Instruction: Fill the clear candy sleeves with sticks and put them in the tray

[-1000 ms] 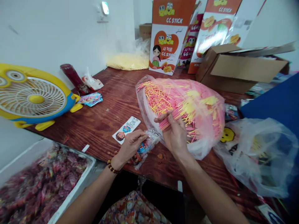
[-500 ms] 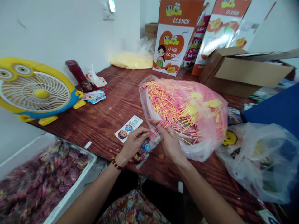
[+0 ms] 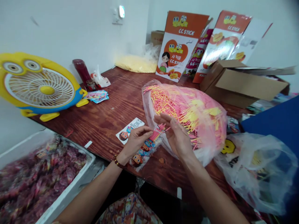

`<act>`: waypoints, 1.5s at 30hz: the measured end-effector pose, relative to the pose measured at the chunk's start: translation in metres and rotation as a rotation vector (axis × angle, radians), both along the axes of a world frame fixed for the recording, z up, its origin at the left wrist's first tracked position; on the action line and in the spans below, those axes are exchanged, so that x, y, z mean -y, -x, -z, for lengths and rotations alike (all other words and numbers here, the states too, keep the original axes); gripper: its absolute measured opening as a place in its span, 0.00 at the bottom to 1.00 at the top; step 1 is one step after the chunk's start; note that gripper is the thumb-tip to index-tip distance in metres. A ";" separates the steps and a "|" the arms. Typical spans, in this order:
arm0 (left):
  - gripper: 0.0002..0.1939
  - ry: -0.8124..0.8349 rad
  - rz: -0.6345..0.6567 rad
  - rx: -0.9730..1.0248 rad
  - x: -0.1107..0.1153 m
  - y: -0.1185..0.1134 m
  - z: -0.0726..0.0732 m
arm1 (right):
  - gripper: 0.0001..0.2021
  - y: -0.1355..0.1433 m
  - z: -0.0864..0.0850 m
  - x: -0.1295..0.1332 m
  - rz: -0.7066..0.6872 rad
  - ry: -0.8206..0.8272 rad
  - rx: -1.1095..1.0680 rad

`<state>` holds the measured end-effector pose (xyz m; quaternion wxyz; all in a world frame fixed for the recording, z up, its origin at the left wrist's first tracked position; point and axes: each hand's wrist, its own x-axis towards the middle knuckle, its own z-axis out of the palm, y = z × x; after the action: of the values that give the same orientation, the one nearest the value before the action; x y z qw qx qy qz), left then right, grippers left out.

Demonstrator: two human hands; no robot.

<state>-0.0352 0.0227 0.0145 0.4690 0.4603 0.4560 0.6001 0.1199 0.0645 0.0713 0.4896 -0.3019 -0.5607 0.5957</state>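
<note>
My left hand (image 3: 136, 140) pinches the edge of a small clear printed packet (image 3: 145, 148), which bears a cartoon face and blue lettering. A bundle of thin pink sticks (image 3: 157, 132) pokes out of the packet's upper end. Just right of that end, my right hand (image 3: 177, 137) is open, palm toward the sticks, fingers stretched out; whether it touches them I cannot tell. Behind it a large clear plastic bag (image 3: 203, 115) lies gaping, full of pink and yellow sticks (image 3: 161, 101). A flat printed card or packet (image 3: 129, 130) rests left of the packet.
On the left stand a yellow fan (image 3: 44, 87) and a white bin (image 3: 87, 158) of filled packets. Several printed packets (image 3: 97, 95) lie by the fan. Cartons (image 3: 182, 46) and an opened cardboard box (image 3: 247, 84) stand behind. A plastic carrier bag (image 3: 261, 168) sits right.
My right hand has let go of the sticks at the packet's mouth, opened and shifted slightly right. The left hand keeps its pinch. The view has tilted up slightly.
</note>
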 end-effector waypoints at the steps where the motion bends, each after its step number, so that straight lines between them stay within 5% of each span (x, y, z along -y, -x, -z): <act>1: 0.12 0.003 -0.010 0.011 0.001 0.002 0.000 | 0.19 0.000 -0.005 0.000 0.028 -0.014 -0.029; 6: 0.15 -0.001 -0.069 0.066 0.002 0.013 0.001 | 0.12 -0.008 -0.015 -0.001 0.234 -0.140 -0.046; 13: 0.14 -0.022 -0.050 0.068 -0.001 0.019 -0.005 | 0.11 -0.016 0.015 0.004 0.149 -0.321 0.484; 19: 0.09 -0.134 -0.102 0.011 0.000 0.019 -0.009 | 0.11 -0.009 0.002 0.005 0.067 -0.440 0.635; 25: 0.09 -0.146 -0.156 -0.110 0.001 0.019 -0.017 | 0.14 -0.009 -0.002 -0.007 -0.020 -0.383 0.623; 29: 0.09 -0.060 -0.148 -0.044 0.000 0.021 -0.012 | 0.15 -0.007 0.004 -0.013 0.040 -0.289 0.562; 38: 0.15 0.254 0.220 0.120 0.000 0.031 -0.009 | 0.15 -0.004 0.010 -0.016 0.008 -0.094 0.394; 45: 0.13 0.231 0.150 -0.060 0.001 0.027 -0.012 | 0.15 -0.002 0.018 -0.021 -0.090 0.064 0.288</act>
<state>-0.0627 0.0214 0.0269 0.5486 0.4538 0.5004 0.4926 0.1222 0.0856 0.0532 0.3670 -0.3740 -0.6189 0.5851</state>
